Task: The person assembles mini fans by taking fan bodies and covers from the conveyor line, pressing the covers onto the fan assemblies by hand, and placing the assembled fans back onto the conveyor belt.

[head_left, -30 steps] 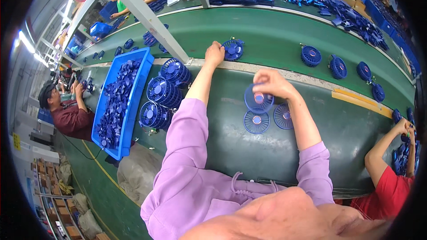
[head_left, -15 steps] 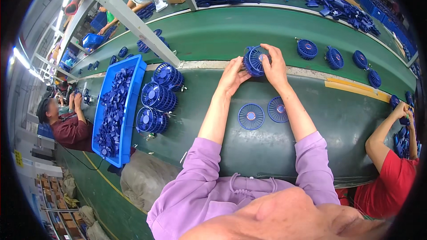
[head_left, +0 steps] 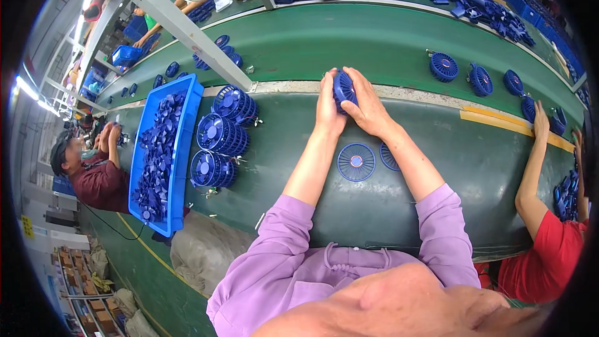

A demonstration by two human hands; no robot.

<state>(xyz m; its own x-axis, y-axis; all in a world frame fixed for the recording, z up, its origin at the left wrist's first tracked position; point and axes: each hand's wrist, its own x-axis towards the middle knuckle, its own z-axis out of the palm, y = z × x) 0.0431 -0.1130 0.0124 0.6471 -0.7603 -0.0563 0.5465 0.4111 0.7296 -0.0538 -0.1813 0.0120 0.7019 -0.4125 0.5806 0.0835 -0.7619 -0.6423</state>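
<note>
Between my two palms a round blue fan cage [head_left: 344, 90] is pressed, turned edge-on near the belt's front edge. My left hand [head_left: 327, 105] wraps its left side, and my right hand [head_left: 369, 107] covers the other side with the thumb low across it. Below my hands a flat blue fan grille [head_left: 356, 161] with a pale centre lies on the green work surface. A second grille [head_left: 390, 156] shows partly beside it, the rest hidden behind my right forearm. To the left stand stacked blue fan housings [head_left: 223, 133] with short wire ends.
A blue tray [head_left: 189, 150] of loose fan blades sits at left, near a grey post [head_left: 181, 25]. Fan heads [head_left: 443, 67] lie on the green conveyor belt [head_left: 349, 40]. A red-sleeved co-worker's hand [head_left: 541, 123] reaches to the belt at right. Blue parts cover the far bench.
The fan cage has turned from face-up to edge-on, and my palms have closed round it. Fan heads on the belt have shifted right. The red-sleeved co-worker's arm has reached out to the belt.
</note>
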